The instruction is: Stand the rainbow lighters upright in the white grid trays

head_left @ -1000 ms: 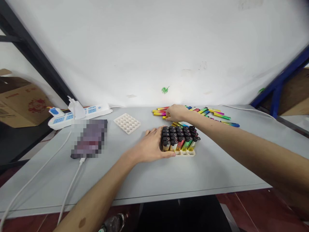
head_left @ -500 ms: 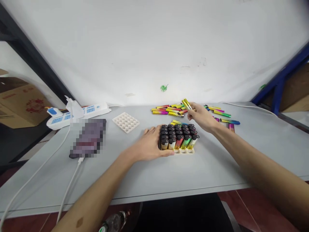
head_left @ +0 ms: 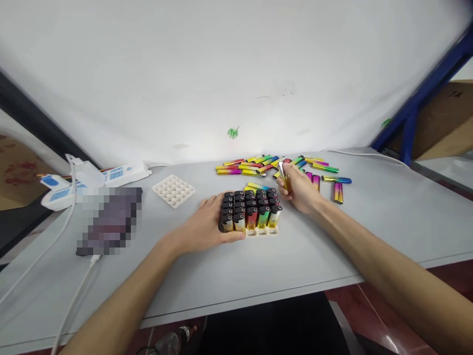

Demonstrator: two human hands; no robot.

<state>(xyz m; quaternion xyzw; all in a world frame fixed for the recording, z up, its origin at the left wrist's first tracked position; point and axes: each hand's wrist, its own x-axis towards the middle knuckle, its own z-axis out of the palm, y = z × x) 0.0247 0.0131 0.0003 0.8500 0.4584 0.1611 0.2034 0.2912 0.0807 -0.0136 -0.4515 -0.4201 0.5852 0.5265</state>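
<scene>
The left hand [head_left: 203, 224] is clamped around the left end of a pale tray [head_left: 273, 231], thumb along the front edge. Black-topped lighters [head_left: 252, 217] stand upright in it in rows; at the front right, a few bare holes show. The right hand [head_left: 301, 190] is closed on a gold lighter [head_left: 284, 177], tilted, raised just behind and to the right of the tray.

Loose lighters [head_left: 251, 167] in metallic yellow, red, green, blue and purple lie scattered along the back of the bench [head_left: 207, 281]. The right hand covers part of this spread, and a yellow-and-blue pair [head_left: 256, 187] lies close behind the tray, partly hidden by the standing tops. More lie to the right of the hand.

To the left, a second tray [head_left: 173, 191] with round hollows lies flat, apart from the left hand. Beyond it are a white power strip [head_left: 125, 172] with plugs in it and a dark flat object [head_left: 111, 217], its surface pixelated, with a white cable [head_left: 79, 291] running off the front edge. A thin cord [head_left: 369, 156] trails along the back right, near a blue frame [head_left: 410, 113]. Cardboard boxes [head_left: 447, 118] stand beyond both ends.
</scene>
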